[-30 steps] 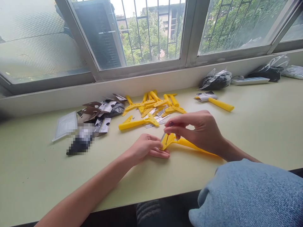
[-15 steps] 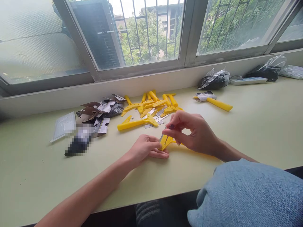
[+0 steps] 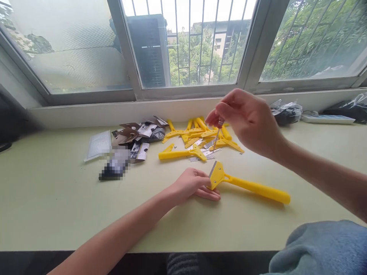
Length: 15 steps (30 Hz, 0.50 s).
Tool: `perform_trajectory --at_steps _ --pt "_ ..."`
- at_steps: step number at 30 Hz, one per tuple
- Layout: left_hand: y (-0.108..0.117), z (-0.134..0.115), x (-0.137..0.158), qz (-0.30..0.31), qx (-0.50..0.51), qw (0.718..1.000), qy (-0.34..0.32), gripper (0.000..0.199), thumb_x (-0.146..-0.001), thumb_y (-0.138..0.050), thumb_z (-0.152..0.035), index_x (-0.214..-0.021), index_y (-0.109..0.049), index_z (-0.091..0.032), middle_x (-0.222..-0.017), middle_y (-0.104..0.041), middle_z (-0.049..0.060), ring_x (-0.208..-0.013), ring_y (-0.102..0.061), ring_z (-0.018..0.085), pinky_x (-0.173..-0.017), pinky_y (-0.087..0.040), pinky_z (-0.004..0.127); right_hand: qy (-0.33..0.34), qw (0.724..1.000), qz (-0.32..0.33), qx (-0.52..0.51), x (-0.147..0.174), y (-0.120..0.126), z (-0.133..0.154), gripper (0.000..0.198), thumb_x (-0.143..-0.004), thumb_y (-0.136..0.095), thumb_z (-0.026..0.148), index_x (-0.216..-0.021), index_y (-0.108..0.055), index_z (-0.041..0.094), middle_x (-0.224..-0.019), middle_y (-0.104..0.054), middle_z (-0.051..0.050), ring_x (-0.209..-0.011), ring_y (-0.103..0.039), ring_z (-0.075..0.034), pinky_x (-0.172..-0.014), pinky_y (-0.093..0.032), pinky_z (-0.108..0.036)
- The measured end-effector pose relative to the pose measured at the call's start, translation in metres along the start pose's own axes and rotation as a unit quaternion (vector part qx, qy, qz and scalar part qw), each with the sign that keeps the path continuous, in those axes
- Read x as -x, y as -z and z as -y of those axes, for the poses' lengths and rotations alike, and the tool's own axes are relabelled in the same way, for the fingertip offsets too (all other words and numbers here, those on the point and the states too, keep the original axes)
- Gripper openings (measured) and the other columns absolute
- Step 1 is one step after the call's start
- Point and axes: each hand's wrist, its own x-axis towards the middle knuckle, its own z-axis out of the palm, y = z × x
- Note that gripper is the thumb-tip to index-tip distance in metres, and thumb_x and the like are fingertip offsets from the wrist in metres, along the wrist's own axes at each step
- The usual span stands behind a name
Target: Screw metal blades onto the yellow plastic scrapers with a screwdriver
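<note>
A yellow scraper lies over the table, its long handle pointing right and a metal blade along its head's left edge. My left hand pinches the near corner of the head between thumb and fingers. Screws show in the head's face. Raised above and beyond the scraper, my right hand grips a small screwdriver whose thin shaft slants downward, apart from the scraper. The screwdriver's handle is mostly hidden by the fingers. Behind it, another yellow scraper part with a handle rests beside loose metal blades.
Several yellow scraper parts are heaped near the windowsill. Left of them lie opened cardboard packets and a clear plastic box. A bagged dark bundle and a white power strip stand along the back right.
My right hand has lifted the screwdriver off the scraper's head and moved up and away, uncovering the handle. My left hand keeps its hold on the head. The view has shifted.
</note>
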Motion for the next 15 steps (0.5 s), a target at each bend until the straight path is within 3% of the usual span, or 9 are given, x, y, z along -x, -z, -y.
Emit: perform_trajectory --at_steps 2,4,5,8,11,15 --pt "0.001 -0.001 0.000 0.005 0.005 1.000 0.008 0.019 -0.069 -0.063 -0.011 -0.084 -0.072 -0.006 -0.091 -0.079 0.020 -0.080 -0.080 0.027 -0.083 -0.064 0.032 -0.027 0.975 0.185 0.119 -0.032 -0.016 -0.004 0.017 -0.104 -0.048 0.016 -0.091 -0.056 0.020 -0.075 -0.069 -0.003 -0.066 -0.065 -0.013 -0.059 -0.050 -0.026" --pt "0.004 -0.002 0.000 0.016 0.008 1.000 0.018 0.018 -0.068 -0.062 -0.010 -0.085 -0.070 -0.007 -0.091 -0.079 0.019 -0.080 -0.080 0.026 -0.083 -0.064 0.031 -0.026 0.881 0.348 0.319 -0.052 -0.040 -0.010 0.021 -0.099 -0.045 0.005 -0.106 -0.061 0.017 -0.086 -0.069 -0.006 -0.067 -0.062 -0.013 -0.055 -0.042 -0.025" --pt "0.006 -0.004 0.000 0.024 0.009 0.999 0.022 0.018 -0.068 -0.062 -0.010 -0.085 -0.069 -0.008 -0.091 -0.079 0.019 -0.080 -0.080 0.026 -0.084 -0.064 0.031 -0.029 0.855 0.383 0.348 -0.057 -0.056 -0.012 0.021 -0.095 -0.050 0.004 -0.108 -0.062 0.016 -0.093 -0.069 -0.009 -0.069 -0.062 -0.015 -0.055 -0.040 -0.025" --pt "0.013 -0.007 -0.001 0.050 0.014 0.998 0.032 0.018 -0.067 -0.060 -0.010 -0.085 -0.065 -0.010 -0.089 -0.079 0.018 -0.076 -0.080 0.026 -0.083 -0.064 0.032 -0.023 0.824 0.427 0.372 -0.061 -0.113 -0.010 0.016 -0.094 -0.061 0.021 -0.107 -0.065 0.013 -0.099 -0.070 -0.014 -0.080 -0.066 -0.023 -0.060 -0.046 -0.030" --pt "0.018 -0.008 0.000 0.074 0.022 0.996 0.033 0.019 -0.067 -0.059 -0.011 -0.085 -0.065 -0.009 -0.085 -0.078 0.019 -0.071 -0.079 0.026 -0.080 -0.064 0.032 -0.030 0.804 0.455 0.382 -0.061 -0.177 -0.005 0.041 -0.097 -0.059 0.052 -0.101 -0.068 0.012 -0.099 -0.070 -0.013 -0.087 -0.068 -0.025 -0.072 -0.054 -0.037" --pt "0.023 -0.006 0.007 0.082 0.047 0.995 -0.012 0.024 -0.079 -0.066 -0.025 -0.096 -0.070 -0.009 -0.080 -0.077 0.015 -0.069 -0.078 0.027 -0.071 -0.065 0.035 -0.070 0.778 0.470 0.411 -0.065 -0.247 -0.013 0.040 -0.099 -0.061 0.049 -0.121 -0.064 0.015 -0.118 -0.067 -0.009 -0.101 -0.068 -0.022 -0.087 -0.058 -0.043"
